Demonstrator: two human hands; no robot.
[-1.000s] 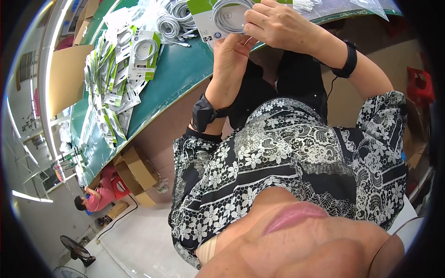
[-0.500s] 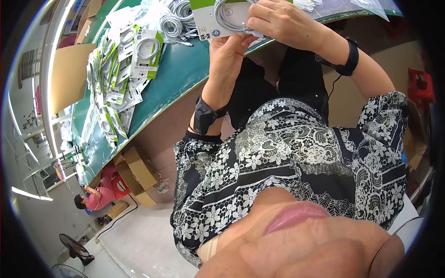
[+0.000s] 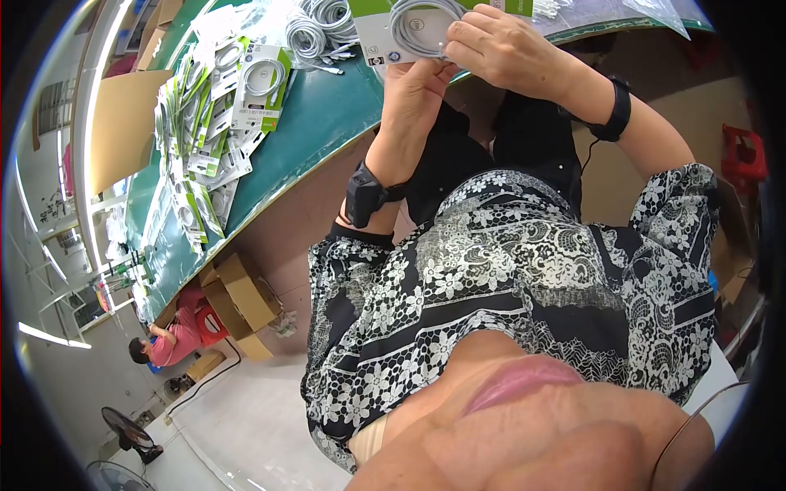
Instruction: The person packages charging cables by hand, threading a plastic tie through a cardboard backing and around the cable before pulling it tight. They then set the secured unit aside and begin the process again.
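A green and white card (image 3: 372, 31) with a coiled pale cable (image 3: 400, 31) on it is held up at the top of the view. My left hand (image 3: 416, 86) grips the card's lower edge from below, thumb against it. At the card's right side, my right hand (image 3: 501, 47) has its fingers bent together by the coil, near a small white tie end; what the fingertips pinch is too small to make out. Left of the hands, a pile of carded cables (image 3: 264, 86) lies on the green table (image 3: 327, 110). Loose coiled cables (image 3: 307, 37) lie behind the card.
Clear plastic bags (image 3: 659, 12) and white cable ends lie at the table's far right. Below the table are open cardboard boxes (image 3: 246, 295) and a red stool (image 3: 743, 153). A person in pink (image 3: 176, 340) sits at the lower left, near a black fan (image 3: 127, 432).
Both hands and the card have shifted slightly to the right. My right hand's fingers have moved a little along the coil's lower right side.
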